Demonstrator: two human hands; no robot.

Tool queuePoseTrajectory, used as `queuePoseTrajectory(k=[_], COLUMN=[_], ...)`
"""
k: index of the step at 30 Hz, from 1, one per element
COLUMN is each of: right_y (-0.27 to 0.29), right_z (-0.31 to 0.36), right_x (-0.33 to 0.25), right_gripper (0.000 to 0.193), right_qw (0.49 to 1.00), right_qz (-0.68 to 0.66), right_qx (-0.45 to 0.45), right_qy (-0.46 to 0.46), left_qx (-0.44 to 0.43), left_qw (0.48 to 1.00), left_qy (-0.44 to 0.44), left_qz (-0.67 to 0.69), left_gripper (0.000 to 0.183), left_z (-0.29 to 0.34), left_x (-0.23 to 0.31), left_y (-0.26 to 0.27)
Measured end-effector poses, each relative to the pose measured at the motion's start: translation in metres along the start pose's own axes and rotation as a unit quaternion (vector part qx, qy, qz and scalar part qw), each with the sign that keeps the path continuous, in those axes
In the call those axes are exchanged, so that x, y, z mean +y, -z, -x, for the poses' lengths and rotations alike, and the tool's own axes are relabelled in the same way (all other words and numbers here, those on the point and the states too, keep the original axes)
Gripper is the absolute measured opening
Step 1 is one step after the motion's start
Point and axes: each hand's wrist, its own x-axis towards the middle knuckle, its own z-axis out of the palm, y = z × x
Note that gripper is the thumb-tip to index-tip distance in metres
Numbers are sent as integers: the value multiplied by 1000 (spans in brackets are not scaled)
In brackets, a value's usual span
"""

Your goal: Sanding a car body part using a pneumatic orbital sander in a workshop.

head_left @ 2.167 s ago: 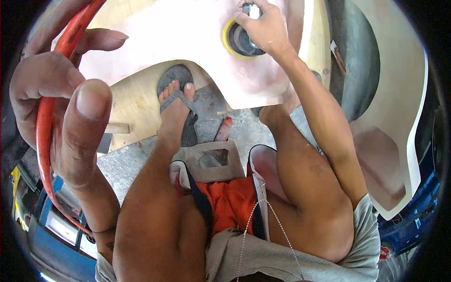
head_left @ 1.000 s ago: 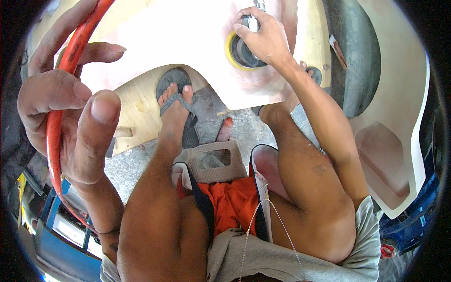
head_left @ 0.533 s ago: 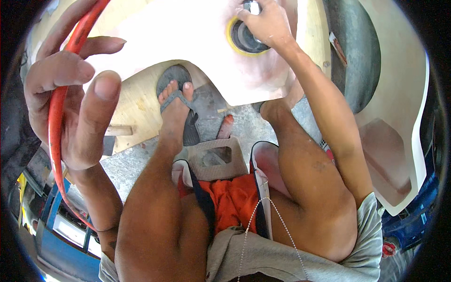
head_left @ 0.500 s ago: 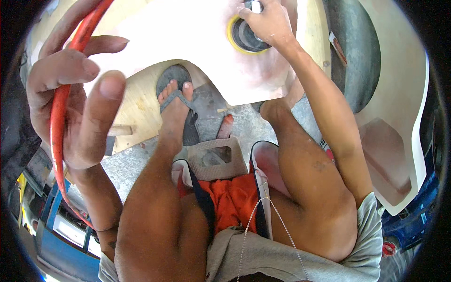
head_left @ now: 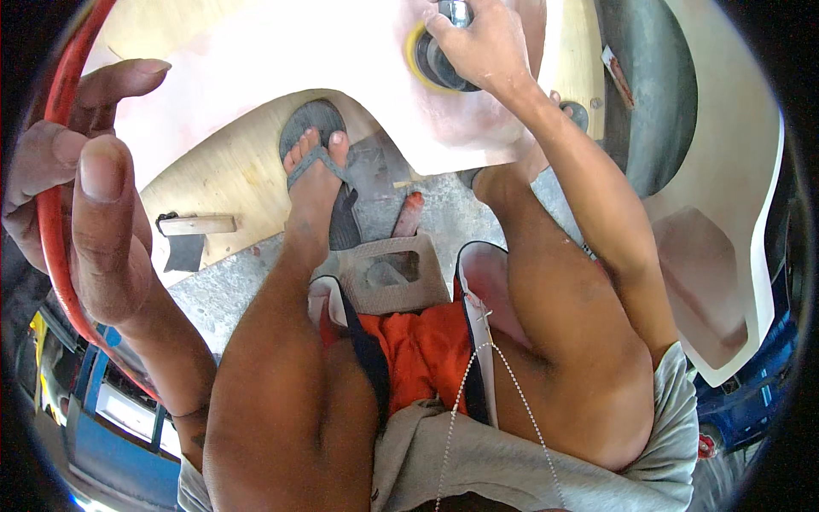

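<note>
At the top of the view my right hand (head_left: pixel 490 47) is closed over a sander (head_left: pixel 458 13) with a silvery body and a dark round pad edged in yellow. Its pad rests on a large white panel (head_left: pixel 299 47) with faint pinkish patches. Out at the left my left hand (head_left: pixel 102 230) is raised, with a red hose (head_left: pixel 58 247) running through its curled fingers. The hose bends down along my left forearm. The sander's top is partly covered by my hand and cut off by the frame edge.
Pale plywood (head_left: pixel 247 171) lies beneath the panel, bearing a wooden-handled tool with a dark blade (head_left: pixel 196 226). A grey plastic stool (head_left: pixel 392 294) is between my legs. To the right stand a dark curved piece (head_left: pixel 665 102) and a white moulded panel (head_left: pixel 725 213).
My left hand has moved left and a little down with the red hose. The right hand and sander have shifted slightly up and left in view; the whole scene has tilted slightly.
</note>
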Motion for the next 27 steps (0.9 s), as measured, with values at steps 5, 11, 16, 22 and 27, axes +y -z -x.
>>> queuePoseTrajectory(k=[5, 11, 16, 22, 27], right_y=[2, -2, -4, -1, -2], right_z=[6, 17, 23, 26, 29], right_x=[-6, -3, 0, 2, 2], right_gripper=[26, 27, 27, 29, 29], right_qw=[999, 998, 1000, 1000, 998], right_qz=[8, 8, -5, 3, -11], right_qx=[-30, -45, -13, -18, -25], right_qy=[-10, -41, -28, -24, -51], left_qx=[1, -61, -75, -72, -91], left_qw=[1000, 998, 997, 996, 995], left_qy=[0, -3, 19, 33, 12], left_qz=[5, -2, -5, -46, -31], left_gripper=[10, 24, 36, 44, 47], left_z=[2, 4, 13, 11, 8], left_x=[-1, -15, -24, -24, -26], left_y=[1, 14, 29, 27, 26])
